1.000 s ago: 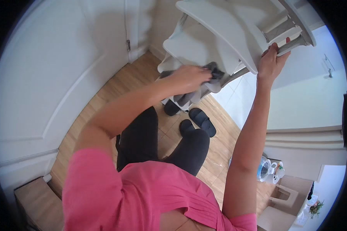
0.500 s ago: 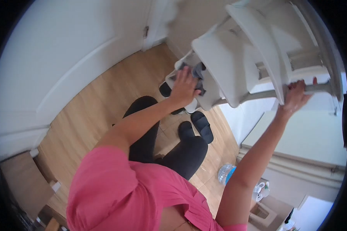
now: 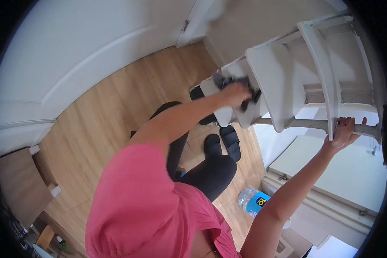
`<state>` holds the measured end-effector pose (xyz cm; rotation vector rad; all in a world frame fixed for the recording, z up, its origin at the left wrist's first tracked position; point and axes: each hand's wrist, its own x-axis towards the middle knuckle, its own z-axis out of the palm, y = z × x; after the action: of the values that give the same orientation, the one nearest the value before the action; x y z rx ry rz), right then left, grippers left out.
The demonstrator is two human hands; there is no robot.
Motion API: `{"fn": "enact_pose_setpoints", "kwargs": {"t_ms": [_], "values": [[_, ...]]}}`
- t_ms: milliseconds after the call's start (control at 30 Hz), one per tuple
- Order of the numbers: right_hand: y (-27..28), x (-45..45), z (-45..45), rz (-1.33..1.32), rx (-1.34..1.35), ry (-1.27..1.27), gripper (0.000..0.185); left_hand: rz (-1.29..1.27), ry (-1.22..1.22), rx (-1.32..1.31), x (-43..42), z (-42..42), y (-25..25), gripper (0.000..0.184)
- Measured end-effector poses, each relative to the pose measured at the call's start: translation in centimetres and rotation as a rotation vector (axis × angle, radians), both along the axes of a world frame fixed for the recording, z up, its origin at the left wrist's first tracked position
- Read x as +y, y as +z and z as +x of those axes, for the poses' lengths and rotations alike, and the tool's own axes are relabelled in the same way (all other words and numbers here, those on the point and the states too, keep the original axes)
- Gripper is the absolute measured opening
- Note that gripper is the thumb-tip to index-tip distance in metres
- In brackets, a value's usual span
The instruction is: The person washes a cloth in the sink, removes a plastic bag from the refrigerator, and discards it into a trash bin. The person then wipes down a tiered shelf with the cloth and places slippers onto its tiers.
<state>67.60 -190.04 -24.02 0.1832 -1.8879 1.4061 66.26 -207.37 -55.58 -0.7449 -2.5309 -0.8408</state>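
A white rack with several curved shelves (image 3: pixel 271 81) leans across the upper right. My left hand (image 3: pixel 238 94) is closed on a dark grey cloth (image 3: pixel 228 81) at one of its lower shelves; motion blurs the cloth, and its exact shape is hard to make out. My right hand (image 3: pixel 344 132) wraps round the rack's side rail (image 3: pixel 311 124), with the thumb apart. Black slides (image 3: pixel 230 142) lie on the floor below the rack, near my bent legs in dark trousers (image 3: pixel 210 174).
Beside my right arm stands a clear plastic bottle with a blue label (image 3: pixel 256 201). A pale cabinet (image 3: pixel 331 172) is at the right, a white door (image 3: pixel 94 47) at the left. A brown box (image 3: pixel 23 185) sits at the lower left of the wood-look floor (image 3: pixel 112 103).
My left hand has gone from lying spread over the cloth to closing on it, and has moved right across the shelf. My right hand keeps its hold while the view shifts.
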Motion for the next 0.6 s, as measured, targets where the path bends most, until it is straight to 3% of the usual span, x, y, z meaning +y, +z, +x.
{"fn": "enact_pose_setpoints", "kwargs": {"t_ms": [33,100,167,233,300,367,467,533,600], "values": [[0.1,0.2,0.1,-0.012,-0.016,-0.005,0.045,0.141,-0.034,-0.055,0.1,3.9,0.6,0.026],[0.1,0.2,0.2,-0.005,-0.006,0.005,0.047,0.365,-0.304,-0.59,-0.2,9.7,3.9,0.028],[0.3,-0.2,0.8,0.057,-0.01,-0.009,0.047,0.498,-0.356,-0.501,0.9,9.9,2.6,0.029],[0.4,-0.1,0.7,0.057,0.006,-0.014,0.047,0.418,-0.033,-0.477,0.1,7.1,6.7,0.03],[0.1,-0.6,0.7,0.062,0.004,-0.067,0.047,0.125,0.176,-0.091,-1.1,3.2,8.2,0.03],[-0.1,1.0,-0.1,0.035,0.004,0.023,0.047,-0.113,0.394,0.132,-0.1,-1.3,4.4,0.036],[0.1,0.1,0.4,0.008,0.008,0.002,0.046,-0.004,0.549,0.133,1.2,-7.4,-0.4,0.044],[0.1,-0.6,0.7,0.033,0.018,-0.018,0.046,0.372,0.358,0.06,3.2,-12.9,-2.0,0.046],[0.0,-0.7,0.7,0.051,0.019,-0.028,0.045,0.538,0.207,0.07,4.8,-13.9,-1.7,0.045]]}}
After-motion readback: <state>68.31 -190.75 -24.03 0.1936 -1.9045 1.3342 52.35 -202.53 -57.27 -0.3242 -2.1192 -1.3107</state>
